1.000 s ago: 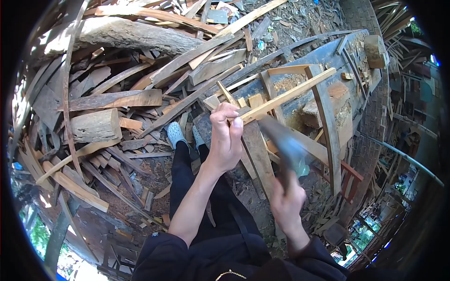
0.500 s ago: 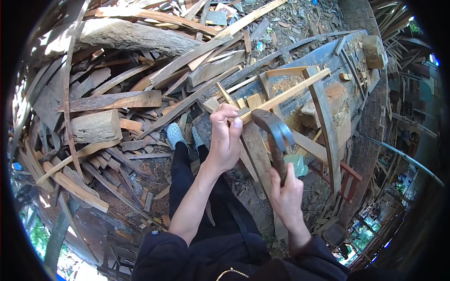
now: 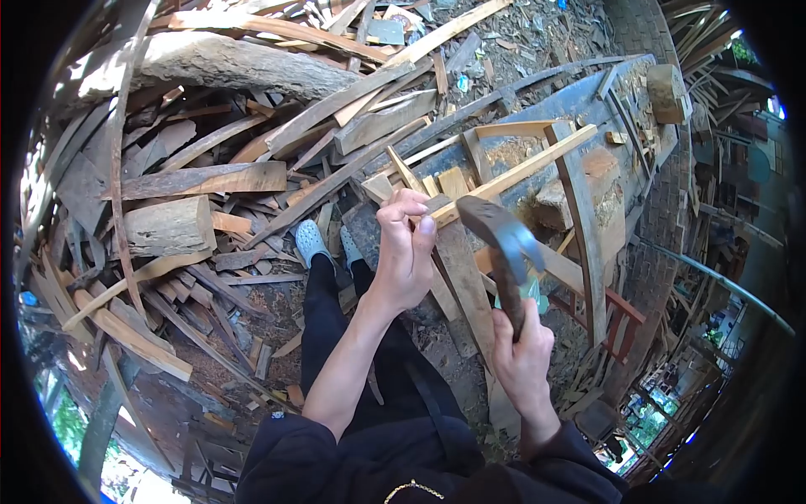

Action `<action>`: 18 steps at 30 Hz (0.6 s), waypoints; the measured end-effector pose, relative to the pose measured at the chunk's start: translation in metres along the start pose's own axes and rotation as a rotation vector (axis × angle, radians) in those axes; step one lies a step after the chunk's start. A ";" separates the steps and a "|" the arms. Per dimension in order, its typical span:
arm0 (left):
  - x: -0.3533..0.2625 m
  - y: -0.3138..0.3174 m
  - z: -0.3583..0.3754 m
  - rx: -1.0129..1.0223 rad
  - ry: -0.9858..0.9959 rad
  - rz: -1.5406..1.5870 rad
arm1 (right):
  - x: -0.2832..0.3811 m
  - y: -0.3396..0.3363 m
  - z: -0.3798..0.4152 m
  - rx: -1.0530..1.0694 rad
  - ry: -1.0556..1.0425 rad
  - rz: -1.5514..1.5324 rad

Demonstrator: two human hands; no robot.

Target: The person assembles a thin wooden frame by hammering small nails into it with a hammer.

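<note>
My right hand is closed around the wooden handle of a claw hammer. The hammer is raised, its claw side slightly blurred. To its left, my left hand is closed with the thumb up, on the near end of a long, pale wooden strip. Whether the fingers also pinch something small there cannot be made out. The strip slants away to the upper right and crosses a darker wooden board. Under the strip's near end stands another plank.
A bluish low work surface carries wood blocks and sawdust. Scrap wood is piled on the left, with a log and a cut block. A pale green object shows behind my right hand. My clogs stand among offcuts.
The hammer and my right hand have moved a little to the right and down, away from my left hand. My left hand keeps its place on the strip.
</note>
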State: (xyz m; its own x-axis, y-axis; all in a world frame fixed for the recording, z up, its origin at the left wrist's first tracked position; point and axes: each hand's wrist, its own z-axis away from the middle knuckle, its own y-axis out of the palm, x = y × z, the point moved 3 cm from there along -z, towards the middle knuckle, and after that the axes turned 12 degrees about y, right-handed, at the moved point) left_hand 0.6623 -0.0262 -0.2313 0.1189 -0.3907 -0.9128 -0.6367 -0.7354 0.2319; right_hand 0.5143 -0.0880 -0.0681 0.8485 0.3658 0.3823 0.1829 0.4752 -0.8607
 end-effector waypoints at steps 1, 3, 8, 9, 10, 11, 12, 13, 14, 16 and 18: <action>0.000 0.000 0.001 -0.023 -0.012 0.004 | -0.002 -0.005 0.005 0.014 0.035 -0.030; 0.001 -0.003 0.002 -0.050 -0.030 -0.002 | -0.010 -0.009 0.016 -0.022 0.020 -0.180; 0.005 0.003 0.003 -0.094 -0.100 0.144 | -0.017 0.017 0.005 0.039 -0.020 0.078; 0.004 0.003 0.004 -0.091 -0.101 0.146 | -0.012 0.013 0.003 0.057 0.028 0.017; 0.004 0.003 0.003 -0.060 -0.035 0.068 | -0.009 0.008 0.001 0.054 0.021 0.016; 0.003 0.004 0.004 -0.028 0.021 -0.008 | -0.007 0.002 0.002 0.047 0.013 0.005; 0.003 0.005 0.005 -0.024 0.017 -0.001 | -0.005 -0.004 0.005 0.036 0.013 -0.006; 0.003 0.004 0.006 -0.037 -0.004 0.011 | -0.002 -0.010 0.008 -0.013 -0.008 -0.031; 0.004 0.003 0.006 -0.054 -0.027 0.021 | -0.007 -0.012 0.015 -0.060 0.029 -0.137; 0.005 0.001 0.007 -0.042 -0.010 -0.001 | -0.022 -0.010 0.030 -0.147 0.070 -0.345; 0.005 0.003 0.008 -0.027 0.003 -0.008 | -0.019 0.002 0.025 -0.278 -0.202 -0.061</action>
State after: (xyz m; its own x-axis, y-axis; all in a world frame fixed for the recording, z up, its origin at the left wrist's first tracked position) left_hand 0.6545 -0.0261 -0.2383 0.1265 -0.3861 -0.9137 -0.6149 -0.7534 0.2332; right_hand 0.4866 -0.0742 -0.0687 0.7215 0.5078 0.4707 0.3819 0.2751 -0.8823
